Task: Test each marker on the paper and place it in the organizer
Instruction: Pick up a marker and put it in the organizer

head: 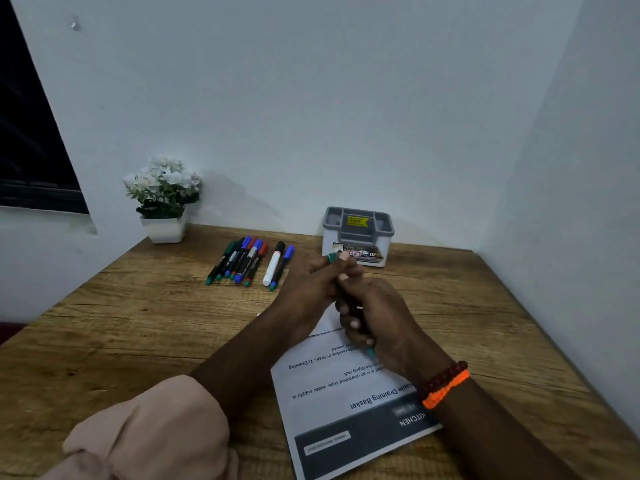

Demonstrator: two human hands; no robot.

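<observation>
Marker: your left hand [311, 289] and right hand [377, 323] both clamp fingers on the black green-ended marker [371, 352] above the printed white paper [332, 393].
Organizer: grey plastic organizer [358, 233] just beyond, by the wall.
Around: loose markers [247, 259] left; white potted flowers [162, 199] on wooden bench [138, 323].

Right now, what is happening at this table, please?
A person holds a green marker in both hands above the paper: the left hand pinches its cap end, the right hand grips the barrel. The other markers lie in a row on the table. The grey organizer stands behind them.
</observation>
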